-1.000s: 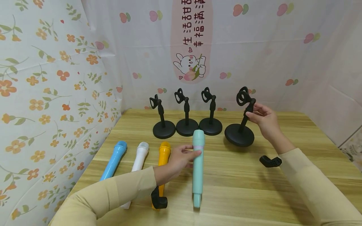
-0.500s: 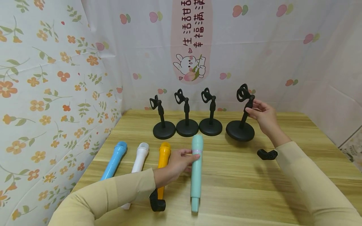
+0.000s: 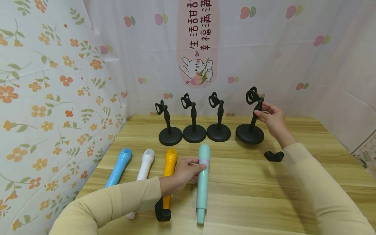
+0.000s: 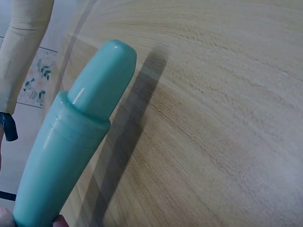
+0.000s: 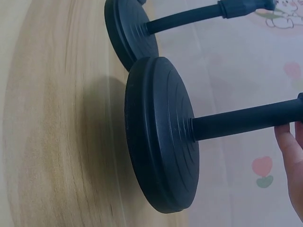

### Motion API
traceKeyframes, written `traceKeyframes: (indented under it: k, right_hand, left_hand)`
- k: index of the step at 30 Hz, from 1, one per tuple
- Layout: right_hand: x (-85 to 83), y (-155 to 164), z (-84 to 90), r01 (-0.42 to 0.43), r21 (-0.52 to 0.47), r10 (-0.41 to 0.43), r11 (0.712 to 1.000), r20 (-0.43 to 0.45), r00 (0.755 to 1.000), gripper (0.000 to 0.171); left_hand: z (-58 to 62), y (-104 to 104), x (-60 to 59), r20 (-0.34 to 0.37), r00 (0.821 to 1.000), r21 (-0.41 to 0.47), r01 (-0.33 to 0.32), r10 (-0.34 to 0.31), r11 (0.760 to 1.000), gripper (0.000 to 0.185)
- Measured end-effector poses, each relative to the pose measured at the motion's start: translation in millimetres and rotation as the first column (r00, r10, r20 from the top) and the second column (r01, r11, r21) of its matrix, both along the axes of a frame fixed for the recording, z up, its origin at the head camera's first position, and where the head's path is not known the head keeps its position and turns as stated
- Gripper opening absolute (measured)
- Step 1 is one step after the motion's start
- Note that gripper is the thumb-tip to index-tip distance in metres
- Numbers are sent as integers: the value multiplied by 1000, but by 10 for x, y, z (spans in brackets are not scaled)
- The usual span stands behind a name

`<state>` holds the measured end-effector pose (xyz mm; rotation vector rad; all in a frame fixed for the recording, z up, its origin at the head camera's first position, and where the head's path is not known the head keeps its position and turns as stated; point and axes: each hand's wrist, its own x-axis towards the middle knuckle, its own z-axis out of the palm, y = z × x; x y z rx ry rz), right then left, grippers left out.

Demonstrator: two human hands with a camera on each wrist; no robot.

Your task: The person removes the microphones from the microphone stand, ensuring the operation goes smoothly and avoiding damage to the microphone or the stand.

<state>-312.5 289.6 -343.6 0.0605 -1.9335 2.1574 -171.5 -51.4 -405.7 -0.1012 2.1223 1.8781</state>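
My left hand [image 3: 186, 171] grips a mint-green microphone [image 3: 202, 192] just below its head, thumb on top. In the left wrist view the tail of this microphone [image 4: 102, 80] hangs over the wood, casting a shadow. My right hand [image 3: 273, 119] holds a black desktop microphone stand [image 3: 249, 133] by the upper part of its pole. That stand leans to the right, and in the right wrist view its round base [image 5: 163, 137] is tilted over its shadow on the wood. Left of it, three matching stands, a left one [image 3: 170, 136], a middle one [image 3: 194, 133] and a right one [image 3: 218, 133], stand upright in a row.
Blue [image 3: 118, 168], white [image 3: 145, 164] and yellow [image 3: 169, 166] microphones lie side by side on the wooden table [image 3: 235, 202], partly behind my left forearm. Black wrist devices [image 3: 274, 156] stick out at both sleeves. A patterned cloth wall [image 3: 147, 49] rises behind the stands.
The mint-green microphone has come slightly nearer and to the left in my left hand. My right hand has moved slightly back with the stand, whose base now appears higher in view.
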Motion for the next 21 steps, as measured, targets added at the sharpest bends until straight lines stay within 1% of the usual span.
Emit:
traceKeyframes:
  k: [4, 7, 10, 12, 16, 21]
  right_hand:
    - [-54, 9, -18, 0, -6, 0, 1000, 1, 1000, 37]
    - [-92, 12, -41, -7, -47, 7, 999, -3, 1000, 32]
    - [-117, 10, -64, -16, -86, 16, 996, -9, 1000, 30]
    - [-129, 12, -82, -19, -94, 18, 995, -9, 1000, 30]
    - [-153, 11, -101, 2, -33, -2, 999, 7, 1000, 31]
    - [-172, 11, -102, -16, -81, 19, 997, 31, 999, 38]
  left_hand:
    - [-7, 1, 6, 2, 1000, -18, 11, -11, 1000, 43]
    - [-9, 0, 10, 7, 1000, -29, 11, -11, 1000, 42]
    - [-12, -3, 15, 12, 1000, -48, 8, -8, 999, 42]
    - [-18, -5, 18, 16, 1000, -60, 9, -8, 998, 41]
    - [-41, -10, 17, 21, 1000, -73, 12, -11, 997, 42]
    - [-61, -15, 3, 19, 1000, -88, 10, -9, 996, 42]
